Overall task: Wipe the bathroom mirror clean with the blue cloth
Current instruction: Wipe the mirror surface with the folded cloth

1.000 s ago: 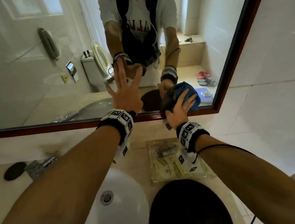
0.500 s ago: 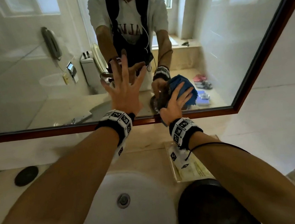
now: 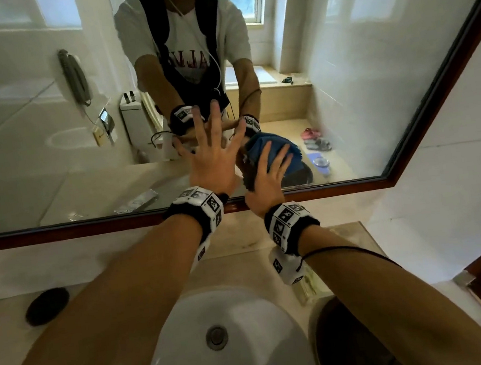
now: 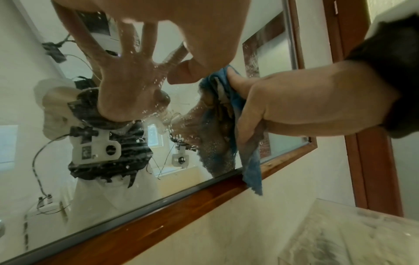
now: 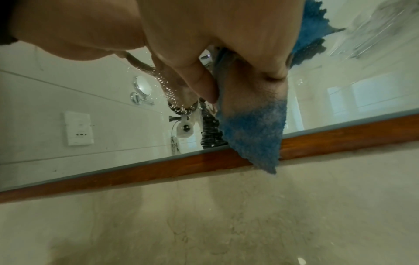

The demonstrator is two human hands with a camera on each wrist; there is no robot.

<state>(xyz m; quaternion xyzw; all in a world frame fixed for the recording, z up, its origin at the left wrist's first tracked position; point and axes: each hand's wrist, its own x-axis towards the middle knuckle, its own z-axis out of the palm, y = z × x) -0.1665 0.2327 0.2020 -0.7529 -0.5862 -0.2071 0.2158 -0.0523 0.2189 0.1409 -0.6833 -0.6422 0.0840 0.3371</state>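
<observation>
Fingers (image 3: 269,156) of our right hand (image 3: 266,179) spread over the crumpled blue microfibre cloth (image 3: 278,153), thumb pinching its edge, pressing it flat against the wood-framed bathroom mirror (image 3: 342,85) near the lower frame. Our left hand (image 3: 215,161) rests just beside it, fingers splayed straight on the glass, above the white oval washbasin (image 3: 253,347).

A pale marble counter (image 3: 237,261) runs below the wood-framed mirror. A white basin (image 3: 251,326) is sunk into its middle, metal drain (image 3: 217,337) at centre. At the basin's nine o'clock lies a flat black disc (image 3: 47,306); at three o'clock, a clear packet (image 3: 308,289) and a dark round object (image 3: 343,342) (partly hidden by the forearm).
</observation>
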